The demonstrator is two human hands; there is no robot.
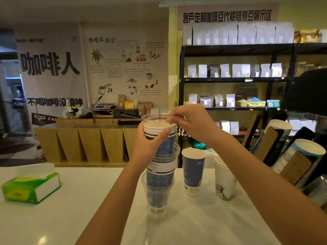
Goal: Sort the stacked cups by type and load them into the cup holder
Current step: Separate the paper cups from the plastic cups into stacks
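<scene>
- The black cup holder (290, 156) at the right is cut off by the frame edge — paper cups fill its tubes.
- A tall mixed stack of blue paper and clear plastic cups (160, 177) stands on the white counter (79, 209).
- Left hand (150, 144) grips the stack's upper part; right hand (192, 121) pinches the top clear plastic cup's rim (155, 116).
- A lone blue paper cup (193, 171) and white printed cups (224, 181) stand just beside.
- Wall poster (51, 64) reads "咖啡人".

both bare arms reach forward and up. the left hand (150, 140) is curled around the side of the cup stack (160, 167), thumb in front, in a firm grip. the right hand (191, 121) is above it, bent down at the wrist, and its fingertips (170, 119) pinch the top clear cup (155, 117) at the rim.
</scene>
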